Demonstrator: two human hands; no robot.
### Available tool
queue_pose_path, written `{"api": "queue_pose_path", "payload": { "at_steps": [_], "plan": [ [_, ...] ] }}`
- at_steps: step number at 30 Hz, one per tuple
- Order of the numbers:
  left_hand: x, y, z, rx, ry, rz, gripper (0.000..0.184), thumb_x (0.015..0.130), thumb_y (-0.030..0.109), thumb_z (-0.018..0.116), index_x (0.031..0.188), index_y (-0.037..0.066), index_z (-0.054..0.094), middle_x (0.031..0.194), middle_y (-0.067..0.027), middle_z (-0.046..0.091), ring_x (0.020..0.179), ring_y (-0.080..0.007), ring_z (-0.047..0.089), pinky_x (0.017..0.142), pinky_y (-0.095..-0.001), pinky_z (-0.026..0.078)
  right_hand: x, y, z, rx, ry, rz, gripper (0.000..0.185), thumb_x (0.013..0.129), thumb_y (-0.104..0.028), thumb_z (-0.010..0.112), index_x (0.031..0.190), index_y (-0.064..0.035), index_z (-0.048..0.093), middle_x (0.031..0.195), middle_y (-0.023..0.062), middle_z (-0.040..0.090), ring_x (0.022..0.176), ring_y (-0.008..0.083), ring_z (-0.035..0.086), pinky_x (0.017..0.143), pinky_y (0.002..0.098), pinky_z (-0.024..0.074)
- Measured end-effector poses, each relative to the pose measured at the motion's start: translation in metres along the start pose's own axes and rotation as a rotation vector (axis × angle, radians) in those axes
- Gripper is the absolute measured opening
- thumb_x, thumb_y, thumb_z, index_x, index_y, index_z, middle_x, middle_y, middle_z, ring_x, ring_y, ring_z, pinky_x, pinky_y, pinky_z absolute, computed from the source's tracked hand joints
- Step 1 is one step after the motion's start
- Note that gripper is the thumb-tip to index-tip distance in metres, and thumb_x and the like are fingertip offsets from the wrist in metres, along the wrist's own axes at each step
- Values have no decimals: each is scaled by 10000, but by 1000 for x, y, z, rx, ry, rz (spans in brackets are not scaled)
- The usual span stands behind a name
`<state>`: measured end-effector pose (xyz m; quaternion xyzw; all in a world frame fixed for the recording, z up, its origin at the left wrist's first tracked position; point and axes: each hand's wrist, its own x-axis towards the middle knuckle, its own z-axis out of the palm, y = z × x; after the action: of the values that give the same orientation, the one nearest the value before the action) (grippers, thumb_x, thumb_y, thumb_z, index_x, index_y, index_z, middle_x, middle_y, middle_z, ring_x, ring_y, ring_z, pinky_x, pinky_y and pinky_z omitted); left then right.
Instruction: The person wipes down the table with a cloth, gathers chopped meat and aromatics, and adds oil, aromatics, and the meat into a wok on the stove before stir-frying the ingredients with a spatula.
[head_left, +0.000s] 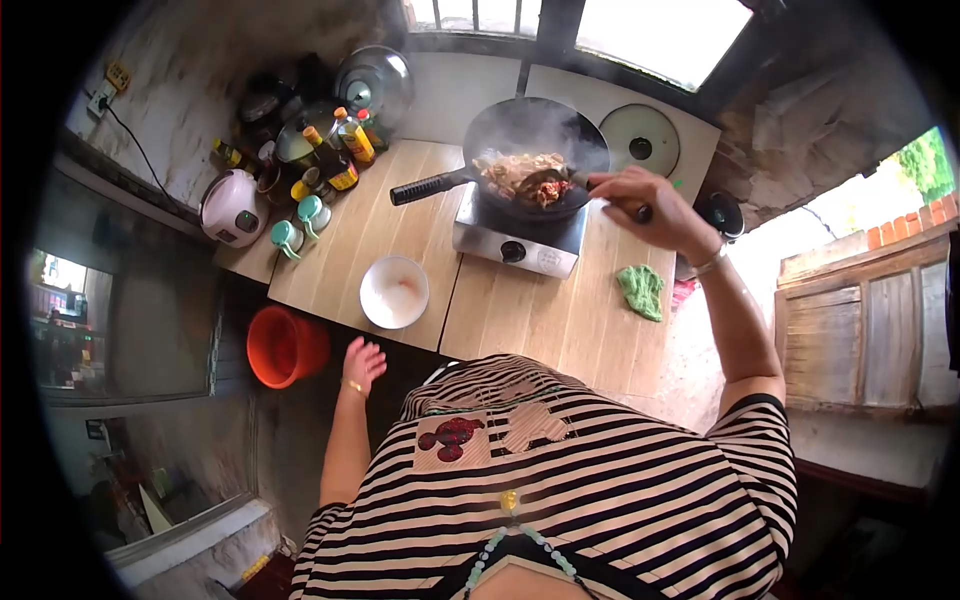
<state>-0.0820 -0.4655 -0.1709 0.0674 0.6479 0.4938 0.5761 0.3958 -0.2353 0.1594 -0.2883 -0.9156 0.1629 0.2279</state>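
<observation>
Steam rises from a black wok (500, 118) on a silver single-burner stove (515, 245). Sliced, browned food (515, 168) lies in it, with a red chili-like heap (551, 192) near the right side. My right hand (655, 210) is closed round the dark handle of a cooking spatula (577, 181), whose head is down in the wok among the food. My left hand (366, 365) hangs by the table's front edge with fingers apart, holding nothing. Nearest to it is a white bowl (394, 292), with slight reddish residue inside. The wok's long handle (430, 188) points left.
Sauce bottles (355, 140), two teal-lidded jars (313, 213) and a pink rice cooker (235, 208) stand on the left. A glass lid (642, 145) leans behind the stove. A green cloth (641, 292) lies at right. An orange bucket (287, 346) stands below the table.
</observation>
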Motion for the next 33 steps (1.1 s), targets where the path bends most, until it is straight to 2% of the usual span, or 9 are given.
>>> {"api": "queue_pose_path", "payload": {
  "at_steps": [2, 3, 5, 10, 13, 17, 23, 29, 33],
  "plan": [
    [11, 57, 46, 98, -197, 104, 600, 832, 183, 565, 1345, 149, 256, 1032, -95, 539, 830, -217, 572, 644, -348, 502, -6, 7, 28, -59, -22, 60, 147, 744, -103, 640, 886, -66, 630, 1090, 82, 623, 839, 231, 582, 766, 340, 473],
    [18, 80, 74, 3, -187, 166, 626, 834, 164, 552, 1366, 156, 222, 1003, -91, 538, 820, -207, 574, 631, -334, 497, -8, 13, 45, -92, 26, 52, 149, 741, -116, 642, 879, -63, 621, 1082, 84, 622, 837, 254, 572, 775, 342, 469],
    [24, 131, 121, 140, -262, 288, 631, 844, 165, 542, 1374, 159, 199, 980, -92, 532, 827, -198, 573, 635, -335, 497, -10, 29, 72, -102, 34, 53, 175, 752, -126, 623, 919, -81, 605, 1111, 81, 596, 867, 270, 556, 782, 356, 463],
    [52, 195, 201, 390, -331, 454, 501, 840, 165, 581, 1287, 132, 356, 950, -68, 542, 736, -164, 596, 567, -289, 508, -9, 47, 95, -229, 111, 104, 203, 758, -132, 599, 958, -101, 597, 1153, 96, 562, 905, 286, 544, 794, 369, 458],
    [55, 199, 219, 351, -337, 492, 318, 836, 174, 602, 1113, 90, 472, 844, -54, 574, 589, -144, 597, 467, -257, 492, -7, 28, 82, -176, 219, 138, 192, 752, -117, 595, 942, -91, 606, 1138, 107, 573, 929, 287, 546, 812, 368, 453],
    [68, 200, 230, 365, -300, 610, 199, 847, 211, 601, 879, 48, 490, 649, -50, 575, 423, -125, 540, 368, -246, 448, -1, 3, 98, -49, 232, 62, 184, 738, -93, 598, 918, -55, 602, 1125, 118, 580, 937, 300, 543, 814, 368, 451],
    [64, 202, 226, 420, -307, 570, 229, 846, 234, 610, 927, 43, 511, 657, -51, 577, 417, -114, 531, 365, -239, 440, 14, 55, 159, -224, 270, -3, 222, 729, -88, 577, 949, -72, 542, 1147, 110, 525, 875, 290, 521, 800, 361, 445],
    [68, 203, 216, 414, -424, 553, 309, 853, 202, 588, 1101, 55, 475, 775, -58, 602, 497, -117, 568, 443, -243, 487, -4, 17, 131, -189, 174, 158, 196, 737, -88, 610, 927, -73, 565, 1144, 104, 553, 886, 289, 530, 787, 356, 455],
    [65, 202, 211, 363, -481, 550, 374, 853, 153, 571, 1179, 47, 424, 827, -76, 603, 506, -113, 569, 446, -234, 484, -2, -15, 81, 9, 294, 258, 166, 745, -70, 610, 903, -20, 606, 1099, 153, 599, 879, 304, 601, 766, 356, 474]
  ]
}}
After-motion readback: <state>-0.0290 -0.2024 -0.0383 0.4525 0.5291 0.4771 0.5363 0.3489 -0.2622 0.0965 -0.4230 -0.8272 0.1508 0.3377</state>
